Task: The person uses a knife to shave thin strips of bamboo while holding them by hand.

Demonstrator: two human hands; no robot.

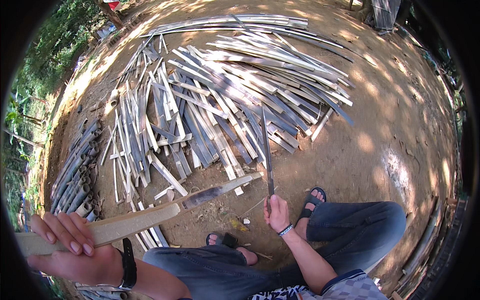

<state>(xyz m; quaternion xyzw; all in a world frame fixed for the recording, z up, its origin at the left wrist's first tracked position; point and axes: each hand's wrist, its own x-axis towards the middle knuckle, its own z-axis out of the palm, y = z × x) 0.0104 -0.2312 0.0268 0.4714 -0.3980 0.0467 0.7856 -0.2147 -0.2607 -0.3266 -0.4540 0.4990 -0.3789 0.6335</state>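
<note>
A long split bamboo strip (130, 223) slants from the lower left up to the middle, its pale inner face showing and a dark patch near the far end. Around its near part my left hand (67, 237) is closed, fingers over the top and thumb beneath. My right hand (277, 214) grips the handle end of a long, narrow machete (267, 152), whose dark blade points away from me. The blade stands just right of the strip's tip; whether they touch I cannot tell. The handle is mostly hidden by my fingers.
Beyond my hands a big pile of split bamboo strips (220, 95) lies on the dirt ground (370, 145). Uncut bamboo poles (75, 180) are stacked at the left. My sandalled feet (312, 200) rest close below the machete. More poles (425, 240) lie along the right edge.
</note>
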